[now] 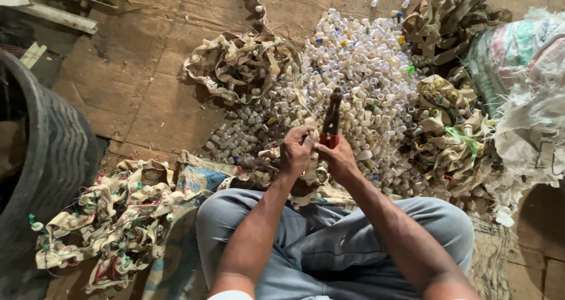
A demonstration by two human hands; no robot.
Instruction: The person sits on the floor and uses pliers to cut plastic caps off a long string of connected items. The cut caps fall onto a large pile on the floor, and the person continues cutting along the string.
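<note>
Two hands meet just above the knees, at the near edge of a heap of small pale caps [353, 82] on the floor [147, 100]. The right hand [338, 159] has its grip clamped on the red handles of a pair of pliers [331, 120]. The left hand [296, 150] has its fingers pinched together on something small right at the handles; what it is I cannot tell, as the fingers hide it.

The pliers stand with their long axis running near to far, tilted slightly right, dark nose pointing away from the body toward the heap, handles toward the lap.

Risks, as I judge them: the left fingertips sit very close to the tool, so a slip of the squeeze could nip skin. The small piece could spring out and be lost among the caps, since they look alike. Tangled strips [241, 65] lie far left of the hands, with more at near left [112, 217] and right [447, 141], and could snag a wrist
</note>
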